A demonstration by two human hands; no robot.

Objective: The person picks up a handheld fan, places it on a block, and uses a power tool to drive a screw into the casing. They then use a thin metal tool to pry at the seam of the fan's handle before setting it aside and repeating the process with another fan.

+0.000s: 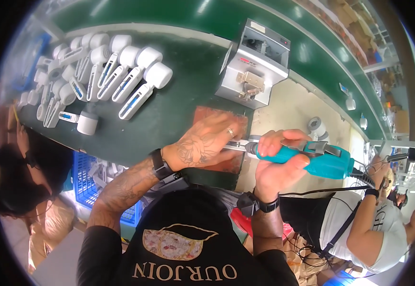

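Head view: left grip (202,143) pinched the white part (236,145) over the reddish pad (204,113) at frame centre, right grip (281,177) wrapped around the teal power driver (332,163) just right of it, apparently mid-screwdriving, next move likely needing steady, in-line pressure.

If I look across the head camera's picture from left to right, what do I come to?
Rows of white, round-headed devices on the green bench → the wearer's left hand → the teal power tool → another person's black wristband.
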